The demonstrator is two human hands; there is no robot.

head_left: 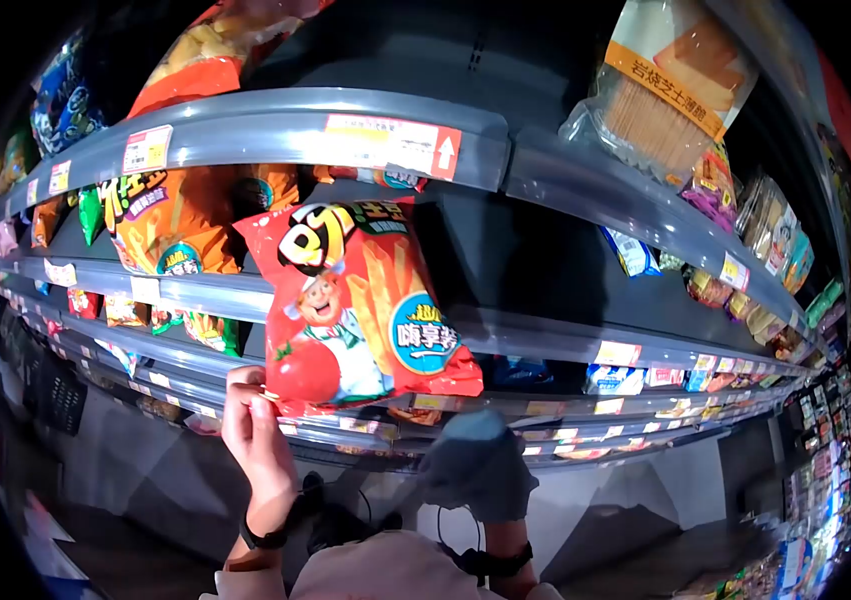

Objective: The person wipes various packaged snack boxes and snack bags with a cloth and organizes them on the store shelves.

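My left hand [253,425] pinches the lower left corner of a red bag of snack fries [345,310], its fingers closed. The bag is held up in front of the shelf, its printed front facing me. It shows a cartoon figure, a tomato and fries. To the right, a grey-blue cloth [480,465] covers my right hand, so its fingers are hidden; only the wrist [505,540] shows below. An orange bag of snack fries [170,220] stands on the shelf just left of the red bag.
A curved-looking shelf edge [285,125] with price tags runs above the red bag. Up right sits a clear bag of thin crackers [675,75]; up left, a red snack bag [215,60]. Lower shelves hold several small packets [613,380]. Grey floor [635,490] lies below.
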